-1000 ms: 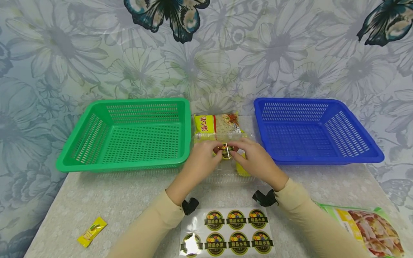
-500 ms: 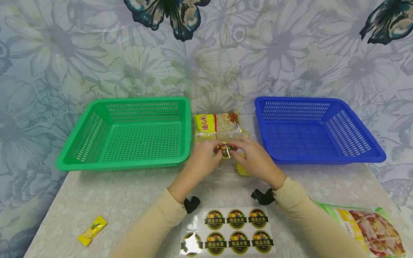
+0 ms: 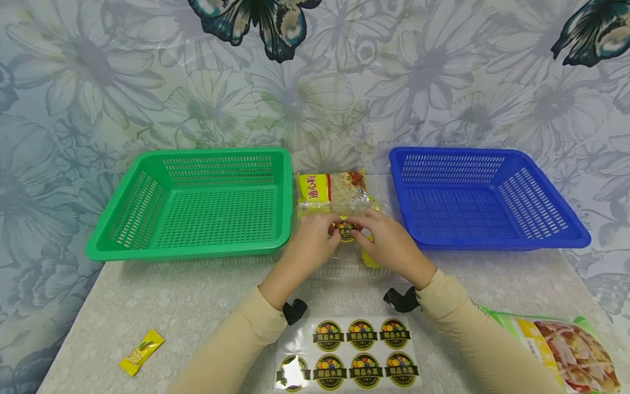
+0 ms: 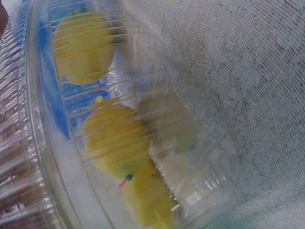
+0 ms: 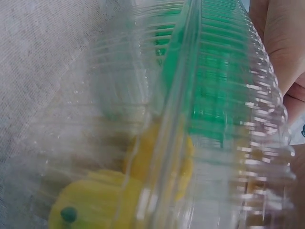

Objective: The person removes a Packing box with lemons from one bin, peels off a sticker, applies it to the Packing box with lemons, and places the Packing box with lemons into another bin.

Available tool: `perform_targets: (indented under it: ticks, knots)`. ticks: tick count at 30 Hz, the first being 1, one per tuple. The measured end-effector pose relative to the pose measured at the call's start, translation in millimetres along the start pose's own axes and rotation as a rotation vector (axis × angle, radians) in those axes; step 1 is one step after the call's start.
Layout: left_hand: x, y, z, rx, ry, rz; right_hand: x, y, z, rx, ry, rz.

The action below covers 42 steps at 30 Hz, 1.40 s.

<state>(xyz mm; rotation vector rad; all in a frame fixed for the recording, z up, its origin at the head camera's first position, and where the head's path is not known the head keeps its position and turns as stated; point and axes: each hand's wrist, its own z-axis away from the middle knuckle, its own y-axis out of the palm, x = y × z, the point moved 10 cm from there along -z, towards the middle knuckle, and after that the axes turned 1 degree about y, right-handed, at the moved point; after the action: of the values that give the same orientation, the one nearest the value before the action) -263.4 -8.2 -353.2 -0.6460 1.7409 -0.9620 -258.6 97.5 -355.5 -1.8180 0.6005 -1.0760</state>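
Round sticker, one: centre, over a clear container; contact unclear. Left hand and right hand pinch its edges. Container holds yellow fruits. Far: food bag. Left: green basket. Right: blue basket. Near: sticker sheet.

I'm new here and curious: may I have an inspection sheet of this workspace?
Surface: table with a pale cloth.
Job's things: clear box with yellow items inside; round label over it.
Clutter: label sheet, yellow sachet and green-edged bag at the front; yellow food packet behind the box; green basket left, blue basket right.
Hands: left hand and right hand at the label, fingers bent; grip unclear.
Cables: nothing seen.
Surroundings: flowered wall covering with butterflies.
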Motion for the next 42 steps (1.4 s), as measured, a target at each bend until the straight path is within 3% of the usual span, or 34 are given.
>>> perform_targets:
  ticks: [18, 26, 34, 42]
  knots:
    - [2.8, 3.4, -1.8, 0.040, -0.067, -0.021, -2.4, 4.2, -1.1, 0.037, 0.037, 0.012]
    - [8.6, 2.5, 0.0, 0.043, -0.095, 0.001, -1.5, 1.0, 0.9, 0.012, 0.042, 0.053]
    - [8.5, -1.6, 1.9, 0.008, -0.027, 0.021, 3.2, -4.4, 2.9, -0.041, -0.001, 0.128]
    - [3.1, -4.8, 10.6, -0.040, 0.023, -0.090, 13.4, -7.2, 8.2, -0.154, -0.117, 0.231]
